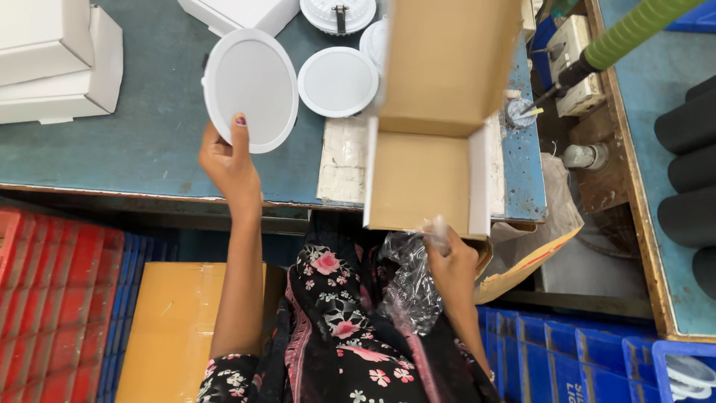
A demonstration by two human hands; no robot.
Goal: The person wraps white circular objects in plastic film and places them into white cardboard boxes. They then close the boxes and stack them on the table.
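**Left hand lifts round light panel, right hand grips plastic bag by open box**

Left hand [227, 160] holds a white round light panel [251, 88] by its lower rim, thumb across the front face, other fingers closed behind it. Panel is tilted up off the blue counter [142, 134], over the middle of the counter, a bit back from the near edge.

Right hand [450, 263] is at the near edge of the counter, fingers pinched shut on a crumpled clear plastic bag [409, 287]. Bag hangs down below the counter edge over the person's floral dress [335, 328]. Hand sits just beside the near lip of an open cardboard box [418, 179], whether touching it cannot be told.

Box stands at the near right part of the counter, lid flap up toward the far edge, brown inside, white outer walls; it rests partly on a worn white board [341, 160].

Second, smaller round light panel [338, 81] lies flat just right of the held one, touching the box's left side or nearly so. Another round fixture [338, 15] with a clip sits at the far edge. White boxes [60, 63] stacked at the far left corner.

Green hose [634, 30] with a tool tip points down at the right edge. Red crates [52, 298] lower left, blue crates [574, 354] lower right, yellow carton [168, 328] beneath the left arm.
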